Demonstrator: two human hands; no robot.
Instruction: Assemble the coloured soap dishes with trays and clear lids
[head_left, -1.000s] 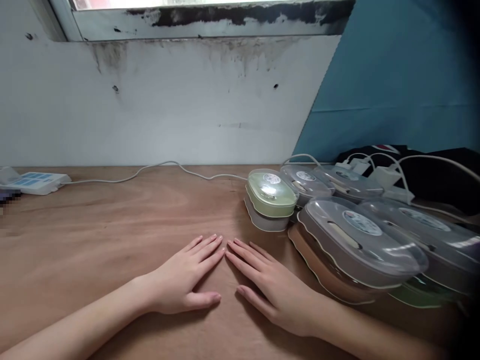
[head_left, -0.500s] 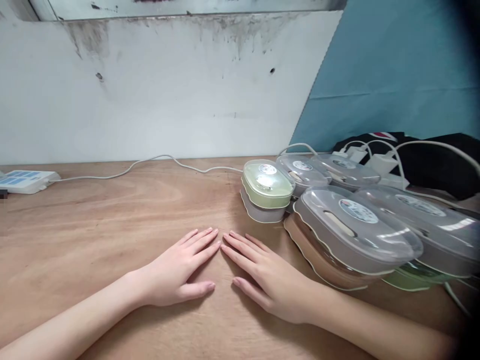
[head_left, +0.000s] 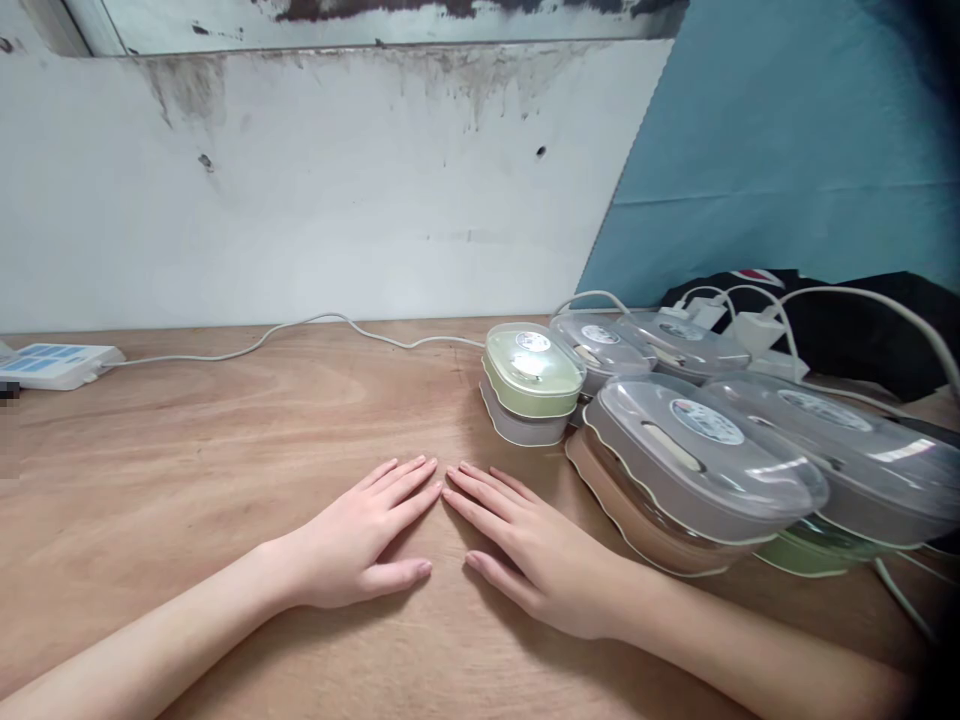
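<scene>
My left hand (head_left: 367,545) lies flat on the wooden table (head_left: 225,430), palm down, thumb held out from the fingers. Opposite it, my right hand (head_left: 536,560) rests flat too, its fingertips almost meeting those of the left. Neither hand holds anything. Nearest to my right hand is a grey food container with a clear lid (head_left: 697,455), stacked on a brown one (head_left: 652,520). Behind that stack, a pale green container (head_left: 534,370) sits on a grey container (head_left: 521,415).
More lidded containers (head_left: 847,450) stand at the right. White chargers (head_left: 754,330) and black cloth (head_left: 862,330) lie behind them. A white cable (head_left: 300,322) runs along the back to a power strip (head_left: 60,365) at the left. A white wall (head_left: 360,190) and blue cloth (head_left: 765,150) close off the back.
Both hands stay in place on the table. The view has shifted slightly, so the wall sits a little lower and the right-hand containers a little further left.
</scene>
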